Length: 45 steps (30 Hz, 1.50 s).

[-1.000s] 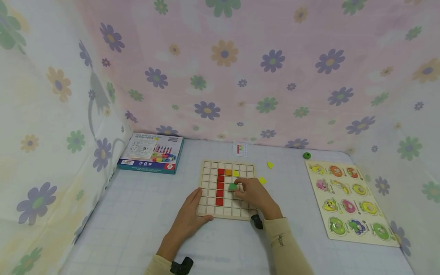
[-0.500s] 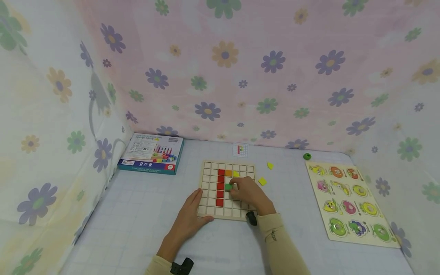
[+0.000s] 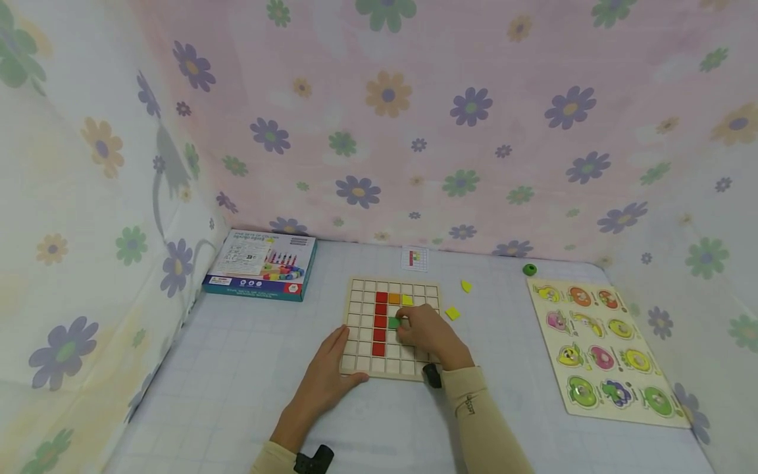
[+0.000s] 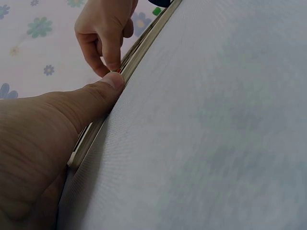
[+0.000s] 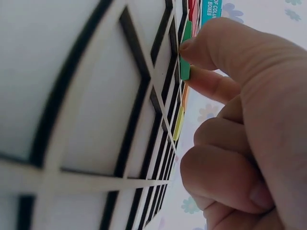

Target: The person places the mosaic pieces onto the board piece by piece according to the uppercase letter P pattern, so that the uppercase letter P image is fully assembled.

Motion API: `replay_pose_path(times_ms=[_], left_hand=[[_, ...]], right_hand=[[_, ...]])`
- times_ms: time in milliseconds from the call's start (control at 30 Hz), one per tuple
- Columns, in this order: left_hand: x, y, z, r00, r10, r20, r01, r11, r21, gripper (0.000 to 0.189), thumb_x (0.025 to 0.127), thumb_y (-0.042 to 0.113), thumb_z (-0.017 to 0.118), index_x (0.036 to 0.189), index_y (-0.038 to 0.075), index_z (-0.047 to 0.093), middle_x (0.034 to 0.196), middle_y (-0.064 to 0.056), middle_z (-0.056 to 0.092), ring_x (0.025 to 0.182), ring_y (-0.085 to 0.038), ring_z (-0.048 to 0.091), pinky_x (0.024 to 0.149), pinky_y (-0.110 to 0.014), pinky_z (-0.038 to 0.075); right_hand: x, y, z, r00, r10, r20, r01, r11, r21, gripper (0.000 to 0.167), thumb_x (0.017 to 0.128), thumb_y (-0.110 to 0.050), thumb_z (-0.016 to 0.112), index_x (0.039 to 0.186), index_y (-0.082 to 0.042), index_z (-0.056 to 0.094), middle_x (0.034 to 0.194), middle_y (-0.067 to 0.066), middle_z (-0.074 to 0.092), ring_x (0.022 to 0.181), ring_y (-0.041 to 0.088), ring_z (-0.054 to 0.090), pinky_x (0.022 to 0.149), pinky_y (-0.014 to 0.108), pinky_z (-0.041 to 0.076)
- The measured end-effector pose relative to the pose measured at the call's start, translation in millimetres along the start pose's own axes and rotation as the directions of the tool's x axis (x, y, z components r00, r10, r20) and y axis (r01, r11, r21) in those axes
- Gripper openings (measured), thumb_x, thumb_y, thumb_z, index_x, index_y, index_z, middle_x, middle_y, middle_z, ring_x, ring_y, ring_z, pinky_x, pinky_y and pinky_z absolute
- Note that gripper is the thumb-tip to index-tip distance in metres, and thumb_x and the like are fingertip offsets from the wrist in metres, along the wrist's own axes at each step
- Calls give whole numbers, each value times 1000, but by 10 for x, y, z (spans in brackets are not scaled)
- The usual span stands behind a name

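A wooden grid board (image 3: 362,361) lies on the cloth, with a column of red tiles (image 3: 381,321), an orange tile (image 3: 393,299) and a yellow tile (image 3: 406,300) set in its cells. My right hand (image 3: 432,336) pinches a green tile (image 5: 186,52) between thumb and index finger, right beside the red column. In the right wrist view the tile stands partly above the grid lines. My left hand (image 3: 322,365) rests against the board's near left corner, thumb (image 4: 103,91) along the front edge and fingers straight along the left side.
Two loose yellow pieces (image 3: 453,313) lie right of the board. Behind it is a small pattern card (image 3: 414,259). A boxed set (image 3: 260,264) sits at the back left. A fruit puzzle board (image 3: 604,352) and a green bead (image 3: 530,269) are on the right.
My right hand has moved a little left with the green tile, bringing it down next to the red column. The left hand has stayed in place at the board.
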<state>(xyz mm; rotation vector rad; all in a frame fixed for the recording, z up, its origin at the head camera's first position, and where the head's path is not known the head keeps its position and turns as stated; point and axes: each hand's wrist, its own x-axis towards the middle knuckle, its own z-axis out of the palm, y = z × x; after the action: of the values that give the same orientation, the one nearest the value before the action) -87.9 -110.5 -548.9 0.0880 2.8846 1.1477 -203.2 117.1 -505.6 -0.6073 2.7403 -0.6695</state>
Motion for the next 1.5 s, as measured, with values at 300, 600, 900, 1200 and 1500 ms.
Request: replay_pose_path(times_ms=[300, 600, 900, 1200, 1500], left_hand=[[-14, 23, -35, 1000, -3, 6, 3, 1000, 6, 105, 79, 46, 86, 160, 7, 32, 167, -9, 32, 154, -29, 32, 121, -46, 39], [-11, 9, -15, 1000, -2, 5, 2, 1000, 10, 106, 78, 48, 86, 160, 9, 32, 167, -7, 32, 154, -28, 33, 122, -46, 39], [-7, 11, -11, 1000, -1, -3, 2, 1000, 11, 106, 78, 47, 87, 160, 8, 32, 167, -7, 32, 154, -28, 32, 122, -46, 38], [-9, 14, -5, 1000, 0, 1, 0, 1000, 14, 106, 78, 46, 87, 160, 7, 32, 167, -8, 32, 154, -29, 32, 122, -47, 38], [-20, 29, -19, 1000, 3, 3, -3, 1000, 22, 106, 78, 46, 87, 160, 6, 32, 167, -8, 32, 154, -30, 32, 122, -47, 38]], right_hand=[[43, -18, -3, 1000, 22, 12, -22, 1000, -2, 27, 92, -23, 72, 115, -11, 77, 76, -3, 70, 57, 11, 41, 60, 26, 45], [31, 1, 4, 999, 29, -22, -29, 1000, 6, 33, 93, -35, 74, 119, -15, 76, 83, 0, 75, 70, 11, 55, 72, 35, 56], [-17, 267, -237, 977, 130, -167, -116, 989, 91, 43, 97, -35, 70, 132, -12, 69, 73, 3, 62, 59, 13, 45, 52, 27, 40], [-69, 892, -590, 911, 237, -338, -209, 971, 116, 45, 98, -30, 70, 133, -3, 66, 65, 7, 55, 48, 15, 38, 46, 28, 35], [-17, 1345, -661, 880, 392, -270, -356, 918, 174, 49, 98, -34, 67, 136, -3, 64, 76, 9, 57, 62, 19, 47, 53, 30, 40]])
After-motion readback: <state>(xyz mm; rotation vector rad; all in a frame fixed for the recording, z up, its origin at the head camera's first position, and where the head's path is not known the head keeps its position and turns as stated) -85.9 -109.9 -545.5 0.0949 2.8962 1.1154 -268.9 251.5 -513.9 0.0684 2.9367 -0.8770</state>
